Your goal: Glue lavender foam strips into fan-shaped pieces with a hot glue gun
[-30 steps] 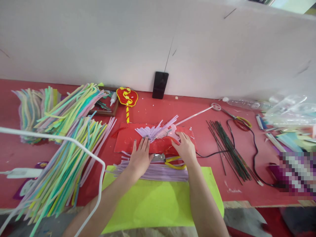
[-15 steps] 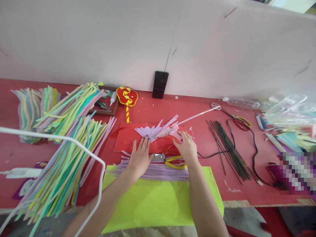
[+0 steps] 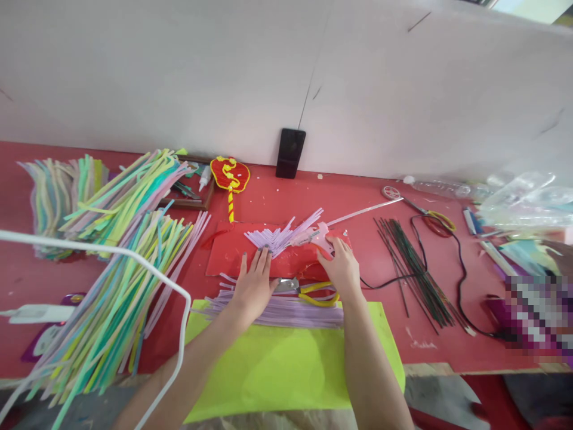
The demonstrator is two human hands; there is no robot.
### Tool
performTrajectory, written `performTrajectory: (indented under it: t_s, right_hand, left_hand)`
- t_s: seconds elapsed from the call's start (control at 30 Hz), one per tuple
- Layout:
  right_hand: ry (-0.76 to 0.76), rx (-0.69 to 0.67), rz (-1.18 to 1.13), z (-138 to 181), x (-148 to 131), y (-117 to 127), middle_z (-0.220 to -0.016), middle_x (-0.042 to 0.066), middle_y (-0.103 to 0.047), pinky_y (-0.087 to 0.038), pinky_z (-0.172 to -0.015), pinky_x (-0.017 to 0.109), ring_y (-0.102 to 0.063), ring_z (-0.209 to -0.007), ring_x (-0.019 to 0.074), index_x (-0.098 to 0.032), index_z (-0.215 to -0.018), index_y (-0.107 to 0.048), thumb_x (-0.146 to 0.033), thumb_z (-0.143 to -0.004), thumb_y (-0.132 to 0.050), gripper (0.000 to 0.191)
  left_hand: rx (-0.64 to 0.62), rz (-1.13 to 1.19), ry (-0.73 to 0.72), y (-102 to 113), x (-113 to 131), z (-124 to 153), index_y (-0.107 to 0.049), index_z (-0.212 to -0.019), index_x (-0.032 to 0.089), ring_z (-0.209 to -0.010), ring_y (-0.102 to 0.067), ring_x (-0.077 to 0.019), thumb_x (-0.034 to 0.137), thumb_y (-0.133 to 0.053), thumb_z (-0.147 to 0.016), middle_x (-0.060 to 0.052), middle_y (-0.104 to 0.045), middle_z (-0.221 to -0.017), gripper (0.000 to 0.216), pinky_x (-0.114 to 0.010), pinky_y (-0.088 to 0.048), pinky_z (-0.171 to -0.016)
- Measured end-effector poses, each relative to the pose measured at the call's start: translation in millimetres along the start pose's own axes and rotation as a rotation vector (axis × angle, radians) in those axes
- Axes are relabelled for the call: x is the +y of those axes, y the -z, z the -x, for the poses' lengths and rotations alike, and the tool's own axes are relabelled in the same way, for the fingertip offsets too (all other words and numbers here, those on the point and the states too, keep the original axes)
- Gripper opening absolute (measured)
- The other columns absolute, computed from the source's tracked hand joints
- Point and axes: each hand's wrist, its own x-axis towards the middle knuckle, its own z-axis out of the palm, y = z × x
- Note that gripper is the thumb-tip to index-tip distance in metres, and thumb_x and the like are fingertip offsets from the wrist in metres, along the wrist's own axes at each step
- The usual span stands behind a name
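the right hand (image 3: pixel 342 266) has slid a little to its right in the last second, taking the pink glue gun (image 3: pixel 322 236) with it — the clear glue stick (image 3: pixel 364 212) at its rear now reaches farther right too. the nozzle end lies close by the right-hand side of the lilac strips (image 3: pixel 278 240), which fan out in a v on the red board (image 3: pixel 226 258). that shift suggests glue being drawn along there, though no bead can be made out. the right grip is curled around the gun's handle. the left hand (image 3: pixel 254 289) has stayed put — its grip unclenched, fingers extended, tips at the v's lower point, apparently steadying it. yellow-handled scissors (image 3: pixel 287 286) rest just in front of the board.
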Motion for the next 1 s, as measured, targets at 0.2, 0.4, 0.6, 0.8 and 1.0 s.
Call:
performTrajectory:
  t_s: [0.2, 0.4, 0.6, 0.8, 1.0]
  right_hand:
    - [-0.01, 0.019, -0.004, -0.4, 1.3, -0.4, -0.106, 0.008, -0.065, -0.047, -0.078, 0.035, -0.06, -0.094, 0.0232, -0.021, -0.108, -0.057, -0.036, -0.08, -0.052, 0.032]
    - [-0.025, 0.029, 0.0, -0.8, -0.2, -0.2, -0.106, 0.009, -0.065, -0.047, -0.08, 0.036, -0.06, -0.095, 0.0235, -0.021, -0.107, -0.058, -0.035, -0.08, -0.052, 0.032]
    - [-0.048, 0.036, -0.007, -1.6, 1.9, 0.1, -0.11, 0.008, -0.065, -0.047, -0.082, 0.037, -0.059, -0.098, 0.0234, -0.022, -0.109, -0.057, -0.035, -0.079, -0.053, 0.033]
    - [-0.089, 0.023, 0.006, -1.6, 3.5, 1.2, -0.112, 0.007, -0.064, -0.046, -0.085, 0.038, -0.057, -0.103, 0.0236, -0.022, -0.112, -0.056, -0.034, -0.079, -0.053, 0.035]
    - [-0.1, 0.023, -0.002, -1.3, 5.4, 0.1, -0.111, 0.007, -0.064, -0.046, -0.084, 0.037, -0.058, -0.1, 0.0239, -0.022, -0.113, -0.055, -0.035, -0.079, -0.054, 0.036]
  left_hand:
    - [0.022, -0.002, -0.01, -1.4, -0.6, -0.1, -0.03, -0.143, 0.005, -0.142, -0.023, -0.0269, 0.035, -0.029, -0.095, -0.015, -0.021, -0.153, 0.058, -0.053, -0.017, -0.115]
    - [0.026, -0.003, -0.008, -2.8, -0.7, -0.2, -0.031, -0.143, 0.006, -0.142, -0.022, -0.0263, 0.036, -0.029, -0.095, -0.015, -0.021, -0.154, 0.057, -0.052, -0.016, -0.115]
    - [0.013, 0.001, -0.01, -1.5, -1.2, -0.3, -0.031, -0.143, 0.007, -0.142, -0.021, -0.0258, 0.036, -0.028, -0.095, -0.014, -0.021, -0.154, 0.057, -0.052, -0.017, -0.115]
    - [0.029, -0.002, -0.01, -3.4, -1.3, -0.6, -0.032, -0.143, 0.006, -0.142, -0.023, -0.0269, 0.035, -0.028, -0.095, -0.015, -0.021, -0.153, 0.057, -0.053, -0.016, -0.115]
    - [0.028, -0.007, -0.013, -2.5, -1.2, -0.7, -0.032, -0.143, 0.005, -0.142, -0.024, -0.0267, 0.036, -0.028, -0.095, -0.015, -0.022, -0.153, 0.057, -0.053, -0.018, -0.115]
